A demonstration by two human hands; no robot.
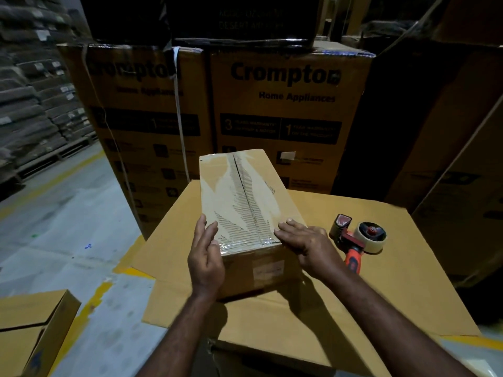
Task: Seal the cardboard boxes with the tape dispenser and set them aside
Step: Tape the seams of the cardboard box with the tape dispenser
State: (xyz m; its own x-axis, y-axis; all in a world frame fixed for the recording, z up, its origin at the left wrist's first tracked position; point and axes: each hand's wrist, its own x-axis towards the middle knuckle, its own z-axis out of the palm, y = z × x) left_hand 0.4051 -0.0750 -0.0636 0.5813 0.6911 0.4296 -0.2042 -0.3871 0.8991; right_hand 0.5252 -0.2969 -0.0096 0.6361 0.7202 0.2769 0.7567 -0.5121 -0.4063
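A long, narrow cardboard box (242,197) lies on a big flat sheet of cardboard (381,281), its top seam covered with clear tape. My left hand (205,257) lies flat against the box's near left corner, fingers straight. My right hand (304,244) presses flat on the near right edge of the top. The tape dispenser (358,239), with an orange handle and a roll of beige tape, lies on the sheet just right of my right hand, held by neither hand.
Tall printed cartons (283,110) stand close behind the work surface. Darker cartons (449,131) rise at the right. Another cardboard box (30,330) sits on the floor at lower left. Grey floor with yellow lines (62,202) stretches left, with stacked sacks on pallets (32,91) beyond.
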